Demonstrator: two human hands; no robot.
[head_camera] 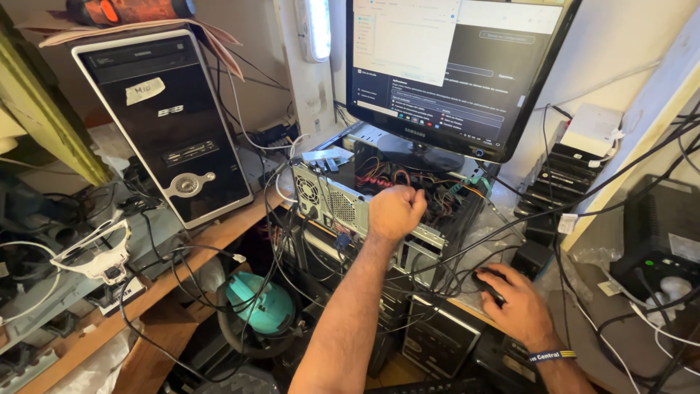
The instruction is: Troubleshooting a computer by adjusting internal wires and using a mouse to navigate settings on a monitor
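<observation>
My left hand point(394, 212) reaches into an open computer case point(343, 204) lying on its side, its fingers curled among coloured wires near the case's top edge; what they hold is hidden. Lower right, my right hand point(515, 300) rests on a black mouse point(487, 281), with a dark wristband on its wrist. A large monitor point(452, 66) with a lit screen stands right on top of the open case.
A black tower computer point(171, 120) stands at the left on a wooden shelf point(182, 273). Black cables tangle across the middle. A teal round device point(259, 303) sits below. A stack of black boxes point(558, 179) and a dark power unit point(663, 241) are at right.
</observation>
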